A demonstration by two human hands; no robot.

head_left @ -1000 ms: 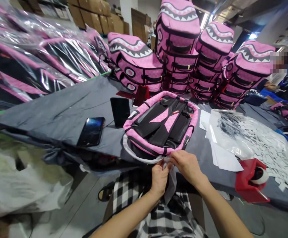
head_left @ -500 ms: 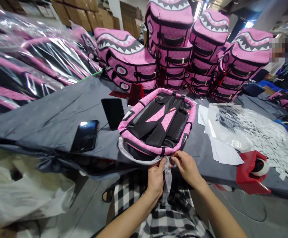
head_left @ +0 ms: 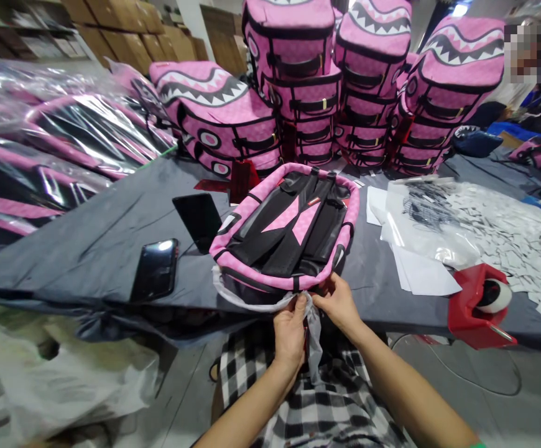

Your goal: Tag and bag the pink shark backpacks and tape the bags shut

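A pink and black backpack (head_left: 293, 214) lies on the grey-covered table, its straps facing up and its lower end towards me. Round that end runs a thin whitish strip (head_left: 247, 303), perhaps plastic or soft paper, with a loose tail hanging over the table edge. My left hand (head_left: 290, 330) is closed, thumb on top, pinching the strip at the edge. Beside it, my right hand (head_left: 338, 305) is closed too, its fingertips pinched on the strip close under the backpack's rim. The exact contact under the fingertips is partly hidden.
A phone (head_left: 155, 269) and a dark tablet-like panel (head_left: 199, 219) lie left. Pink backpacks (head_left: 298, 93) are stacked behind. On the right are white sheets (head_left: 422, 274), a bag of pale tags (head_left: 508, 230) and a red tape dispenser (head_left: 479, 305). Plastic-wrapped backpacks (head_left: 97, 134) stand far left.
My right hand has shifted slightly in towards the left hand and the strip. The view has turned a little; the backpack lies as before.
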